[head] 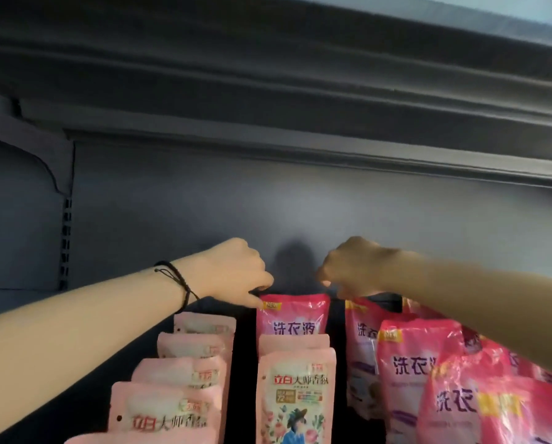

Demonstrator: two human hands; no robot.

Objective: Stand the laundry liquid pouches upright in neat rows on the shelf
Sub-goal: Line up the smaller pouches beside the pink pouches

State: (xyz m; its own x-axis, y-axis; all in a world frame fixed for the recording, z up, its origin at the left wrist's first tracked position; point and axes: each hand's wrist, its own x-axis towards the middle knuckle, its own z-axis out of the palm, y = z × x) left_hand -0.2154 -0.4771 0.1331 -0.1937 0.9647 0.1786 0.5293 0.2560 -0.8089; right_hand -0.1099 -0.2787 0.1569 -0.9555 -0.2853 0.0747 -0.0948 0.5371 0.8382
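Note:
A bright pink laundry liquid pouch [293, 314] stands upright at the back of the middle row. My left hand [233, 272] pinches its top left corner. My right hand [354, 267] hovers by its top right corner with fingers curled; whether it touches the pouch is unclear. Two pale pink pouches [295, 392] stand in front of it in the same row. A row of several pale pink pouches [185, 370] runs down the left. Several bright pink pouches [418, 363] lean loosely on the right, partly under my right forearm.
The dark grey back wall of the shelf [268, 203] rises behind the pouches. The shelf above [300, 123] overhangs the space. A slotted upright [65, 245] and bracket stand at the left, beside a bare stretch of shelf floor [18, 299].

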